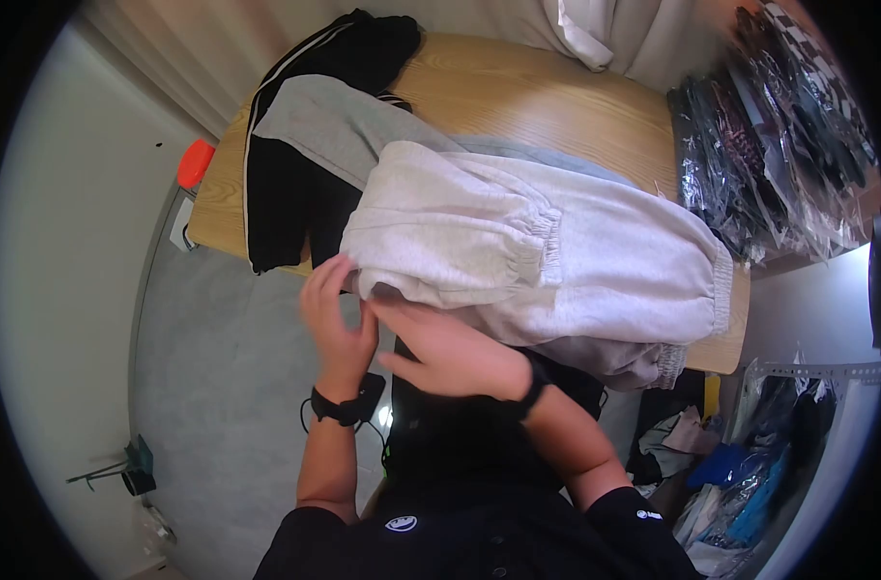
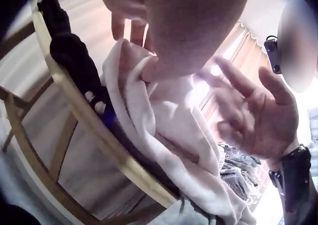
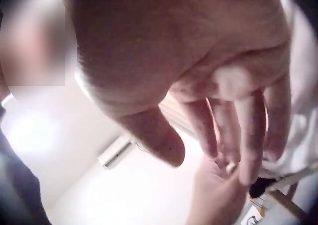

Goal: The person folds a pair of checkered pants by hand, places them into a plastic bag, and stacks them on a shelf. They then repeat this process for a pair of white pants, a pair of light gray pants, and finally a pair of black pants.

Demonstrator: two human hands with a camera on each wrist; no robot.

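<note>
Light grey, almost white sweatpants point(image 1: 556, 261) lie folded across a wooden table point(image 1: 537, 106), their near-left corner hanging over the front edge. My left hand point(image 1: 336, 314) is at that corner. In the left wrist view the left hand point(image 2: 164, 31) pinches the cloth's edge point(image 2: 129, 56) between fingers and thumb. My right hand point(image 1: 450, 353) hovers just below the sweatpants' front edge, palm down. Its fingers are spread and hold nothing, as both the left wrist view point(image 2: 253, 115) and the right wrist view point(image 3: 198, 76) show.
Black track pants with white stripes point(image 1: 295, 193) and a grey garment point(image 1: 334, 126) lie on the table's left part. Clothes in plastic bags point(image 1: 759, 164) are stacked at the right. An orange object point(image 1: 196, 162) sits by the left corner. More clothes point(image 1: 740, 464) are piled low on the right.
</note>
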